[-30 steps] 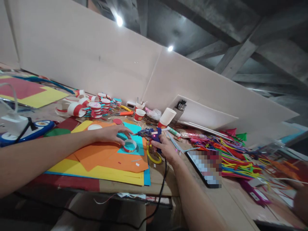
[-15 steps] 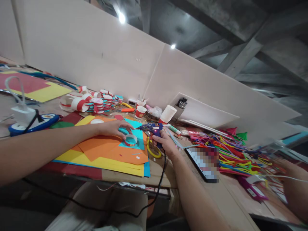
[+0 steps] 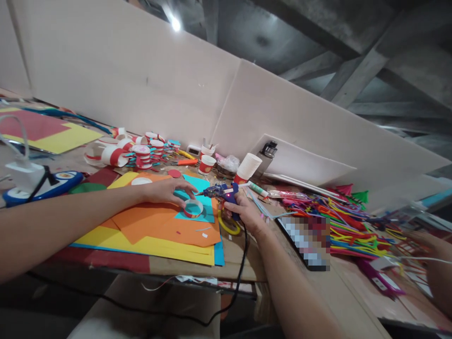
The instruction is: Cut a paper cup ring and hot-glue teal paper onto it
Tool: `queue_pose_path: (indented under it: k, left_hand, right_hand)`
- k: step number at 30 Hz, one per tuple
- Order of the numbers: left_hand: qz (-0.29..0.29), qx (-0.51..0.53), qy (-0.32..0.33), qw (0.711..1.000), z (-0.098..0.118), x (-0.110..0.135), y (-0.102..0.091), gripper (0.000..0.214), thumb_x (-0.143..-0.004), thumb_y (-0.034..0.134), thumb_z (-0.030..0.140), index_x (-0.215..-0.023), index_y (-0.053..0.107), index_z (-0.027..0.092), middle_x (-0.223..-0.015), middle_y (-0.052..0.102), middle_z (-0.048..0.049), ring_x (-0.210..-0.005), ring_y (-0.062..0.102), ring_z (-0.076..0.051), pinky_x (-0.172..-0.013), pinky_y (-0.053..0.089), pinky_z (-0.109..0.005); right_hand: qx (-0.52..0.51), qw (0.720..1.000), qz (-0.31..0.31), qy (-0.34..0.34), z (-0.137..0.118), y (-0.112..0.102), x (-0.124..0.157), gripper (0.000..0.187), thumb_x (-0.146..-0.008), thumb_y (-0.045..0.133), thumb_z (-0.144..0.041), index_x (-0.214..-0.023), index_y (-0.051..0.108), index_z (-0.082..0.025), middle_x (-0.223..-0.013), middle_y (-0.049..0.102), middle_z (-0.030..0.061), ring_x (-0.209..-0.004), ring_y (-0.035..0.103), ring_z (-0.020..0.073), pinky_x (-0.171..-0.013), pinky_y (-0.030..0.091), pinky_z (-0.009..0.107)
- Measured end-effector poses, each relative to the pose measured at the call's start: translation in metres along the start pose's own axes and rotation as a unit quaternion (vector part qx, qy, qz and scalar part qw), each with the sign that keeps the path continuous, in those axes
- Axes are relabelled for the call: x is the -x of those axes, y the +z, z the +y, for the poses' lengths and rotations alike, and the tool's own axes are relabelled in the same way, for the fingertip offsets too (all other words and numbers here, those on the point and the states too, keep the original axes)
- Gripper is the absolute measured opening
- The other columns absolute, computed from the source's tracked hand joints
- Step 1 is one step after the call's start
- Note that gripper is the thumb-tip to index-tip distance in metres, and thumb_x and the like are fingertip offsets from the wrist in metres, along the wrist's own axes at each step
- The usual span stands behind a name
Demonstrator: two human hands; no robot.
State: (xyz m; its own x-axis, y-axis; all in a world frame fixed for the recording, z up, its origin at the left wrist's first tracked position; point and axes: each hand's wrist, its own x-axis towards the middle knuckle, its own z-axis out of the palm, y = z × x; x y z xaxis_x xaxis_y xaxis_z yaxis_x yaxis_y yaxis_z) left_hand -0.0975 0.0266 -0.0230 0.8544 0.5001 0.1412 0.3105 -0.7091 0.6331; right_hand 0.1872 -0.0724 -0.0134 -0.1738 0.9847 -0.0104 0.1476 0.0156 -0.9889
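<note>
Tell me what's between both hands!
In the head view: a glue gun held by the right hand, a paper ring near the left hand, and cyan paper below.

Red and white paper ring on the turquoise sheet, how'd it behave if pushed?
The red and white paper ring looks thin-walled, so probably light and easily dented. Resting on an open end, it would likely slide, not roll.
</note>
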Motion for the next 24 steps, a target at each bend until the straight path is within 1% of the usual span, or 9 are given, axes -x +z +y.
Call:
queue_pose_path:
  k: [5,8,11,16,18,24]
  left_hand:
    - [0.006,-0.016,-0.002,1.0,-0.0016,-0.0007,0.0003,0.053,-0.082,0.066,0.044,-0.129,0.058,0.022,-0.129,0.065,-0.0071,-0.119,0.059,-0.023,-0.096,0.045,-0.029]
    - [0.009,-0.01,-0.004,1.0,-0.0047,-0.0017,0.0013,0.055,-0.081,0.067,0.044,-0.13,0.057,0.023,-0.129,0.064,-0.0069,-0.12,0.058,-0.023,-0.096,0.044,-0.028]
    - [0.013,-0.009,0.004,1.0,-0.0061,-0.0022,0.002,0.054,-0.081,0.068,0.045,-0.129,0.058,0.023,-0.128,0.066,-0.0063,-0.119,0.058,-0.023,-0.098,0.043,-0.029]
    - [0.019,-0.02,-0.004,1.0,-0.0032,-0.0018,0.0016,0.055,-0.08,0.068,0.045,-0.129,0.058,0.022,-0.126,0.066,-0.0075,-0.117,0.06,-0.024,-0.097,0.045,-0.032]
    - [0.017,-0.018,-0.008,1.0,-0.0018,-0.0016,0.0013,0.055,-0.08,0.068,0.045,-0.129,0.058,0.022,-0.127,0.066,-0.0078,-0.117,0.059,-0.024,-0.097,0.045,-0.033]
    - [0.007,-0.013,-0.021,1.0,-0.0002,-0.0016,0.001,0.055,-0.08,0.068,0.044,-0.13,0.057,0.022,-0.13,0.064,-0.0073,-0.12,0.058,-0.023,-0.098,0.044,-0.031]
  right_hand:
    - [0.017,1.0,0.005,0.017,0.0051,-0.002,-0.002,0.036,-0.07,0.073,-0.039,-0.089,0.048,-0.021,-0.061,0.052,-0.0072,-0.053,0.045,0.0101,-0.054,0.032,0.025]
    - [0.017,1.0,0.01,0.021,0.0046,-0.0015,-0.0015,0.037,-0.07,0.074,-0.039,-0.091,0.049,-0.021,-0.064,0.053,-0.0068,-0.053,0.045,0.0098,-0.055,0.032,0.025]
    - [0.026,0.999,0.013,0.021,0.004,-0.0015,-0.0011,0.034,-0.071,0.073,-0.038,-0.09,0.05,-0.021,-0.063,0.053,-0.0065,-0.053,0.046,0.0102,-0.054,0.033,0.025]
    - [0.034,0.999,-0.011,0.016,0.004,-0.0031,-0.0024,0.032,-0.072,0.072,-0.039,-0.09,0.053,-0.021,-0.063,0.054,-0.0053,-0.054,0.046,0.0111,-0.056,0.034,0.026]
    - [0.042,0.999,-0.01,0.014,0.0037,-0.0033,-0.0027,0.031,-0.072,0.072,-0.039,-0.088,0.054,-0.021,-0.063,0.053,-0.0054,-0.054,0.046,0.011,-0.056,0.033,0.026]
    - [0.019,1.0,-0.016,0.007,0.0006,-0.0005,-0.0004,0.032,-0.071,0.073,-0.038,-0.09,0.053,-0.02,-0.064,0.054,-0.0063,-0.054,0.045,0.0091,-0.055,0.032,0.024]
